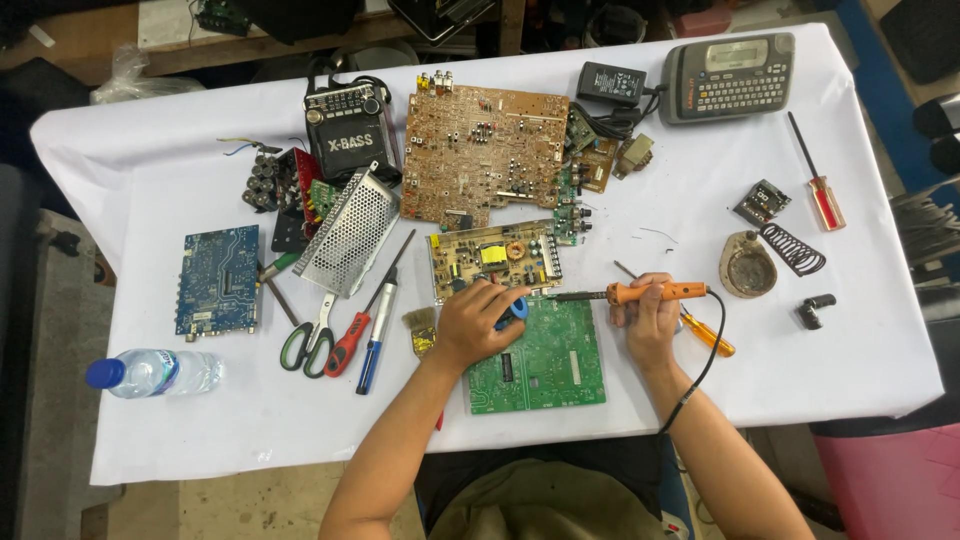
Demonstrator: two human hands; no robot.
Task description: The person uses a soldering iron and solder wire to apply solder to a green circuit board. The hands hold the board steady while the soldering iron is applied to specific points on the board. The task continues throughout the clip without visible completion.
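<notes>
My right hand (648, 318) grips an orange-handled soldering iron (655, 292), its metal tip pointing left over the top edge of a green circuit board (545, 360). My left hand (476, 320) rests on that board's upper left corner and holds a small blue object (517, 309), close to the iron's tip. Just above lies a yellowish power-supply board (493, 257). The iron's black cord (700, 370) runs down past my right forearm.
On the white table (800, 340): large brown circuit board (483, 155), blue board (218, 279), perforated metal cover (347, 232), black radio (347, 128), scissors (310, 340), screwdrivers (372, 320), brush (421, 330), water bottle (153, 371), label printer (727, 76), solder stand (747, 264), red screwdriver (822, 190).
</notes>
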